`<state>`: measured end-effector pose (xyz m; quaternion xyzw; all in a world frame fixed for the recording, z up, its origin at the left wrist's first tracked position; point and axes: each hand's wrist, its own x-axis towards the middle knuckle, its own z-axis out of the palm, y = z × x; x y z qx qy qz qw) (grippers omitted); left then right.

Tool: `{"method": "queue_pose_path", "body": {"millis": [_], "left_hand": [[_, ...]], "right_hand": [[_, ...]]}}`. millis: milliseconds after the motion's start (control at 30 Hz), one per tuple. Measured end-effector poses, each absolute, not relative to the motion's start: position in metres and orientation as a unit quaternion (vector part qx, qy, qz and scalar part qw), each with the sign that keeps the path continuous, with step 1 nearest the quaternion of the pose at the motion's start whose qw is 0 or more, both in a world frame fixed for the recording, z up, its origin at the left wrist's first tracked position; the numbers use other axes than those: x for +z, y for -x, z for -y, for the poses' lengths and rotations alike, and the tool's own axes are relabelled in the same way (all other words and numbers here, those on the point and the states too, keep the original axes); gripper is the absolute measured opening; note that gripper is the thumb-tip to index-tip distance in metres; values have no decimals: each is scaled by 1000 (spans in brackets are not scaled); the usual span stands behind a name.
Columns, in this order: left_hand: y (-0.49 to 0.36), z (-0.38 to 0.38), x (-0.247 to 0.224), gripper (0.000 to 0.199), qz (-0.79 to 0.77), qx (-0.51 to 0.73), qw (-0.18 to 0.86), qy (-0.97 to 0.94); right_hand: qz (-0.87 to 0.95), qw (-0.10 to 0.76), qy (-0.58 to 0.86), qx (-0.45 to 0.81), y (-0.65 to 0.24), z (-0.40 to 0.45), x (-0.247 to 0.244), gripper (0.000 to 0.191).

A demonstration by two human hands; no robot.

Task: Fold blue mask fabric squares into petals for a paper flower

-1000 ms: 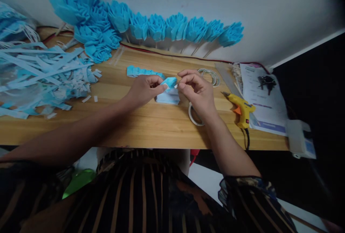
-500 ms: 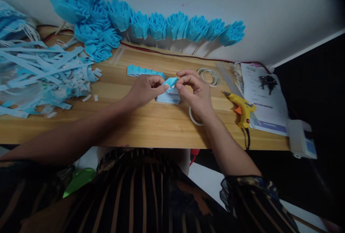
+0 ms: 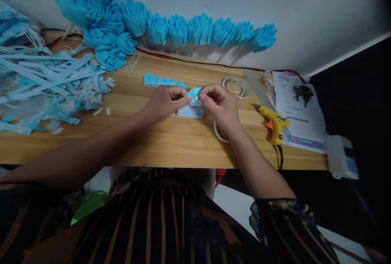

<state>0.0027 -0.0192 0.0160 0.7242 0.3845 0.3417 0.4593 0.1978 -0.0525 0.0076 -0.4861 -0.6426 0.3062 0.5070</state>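
Just above the stack (image 3: 190, 112), the blue piece (image 3: 194, 93) is pinched from both sides. The fingers of the left hand (image 3: 163, 103) grip its left end, thumb on top; those of the right hand (image 3: 222, 107) grip its right end. Two opposed pinches probably hold something this light and floppy taut — and the fold lined up. The blue row (image 3: 163, 81) lies beyond the stack to the left, likely for easy reach.

Toward the person, a strip of bare wood runs from the stack to the near edge of the counter (image 3: 171, 148), giving the wrists room. Right of the stack it is tighter: a ring (image 3: 216, 132) sits by the right wrist, and the glue gun (image 3: 275, 123) lies farther out — nozzle toward the stack.
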Motion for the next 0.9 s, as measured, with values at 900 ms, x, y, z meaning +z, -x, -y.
{"method": "queue_pose_path", "body": {"millis": [900], "left_hand": [[-7, 17, 17, 10, -369, 365, 502, -692]], "right_hand": [[619, 534, 488, 307, -193, 59, 5, 43]]}}
